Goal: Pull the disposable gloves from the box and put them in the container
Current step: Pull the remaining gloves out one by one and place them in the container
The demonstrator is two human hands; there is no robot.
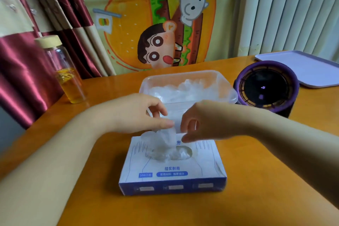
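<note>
A white and blue glove box (172, 167) lies flat on the orange table in front of me, its oval opening facing up. A clear plastic glove (163, 141) sticks up out of that opening. My left hand (139, 113) pinches the top of the glove just above the box. My right hand (200, 121) hovers beside it with curled fingers at the glove's upper edge, and whether it holds the film is unclear. Behind the box stands a clear plastic container (227, 95) with several crumpled gloves (183, 90) inside.
A glass bottle (67, 71) of yellow liquid with a cork lid stands at the left table edge. To the right of the container sits a round purple device (266, 86), with a lilac tray (304, 68) behind it. A cartoon cloth hangs at the back.
</note>
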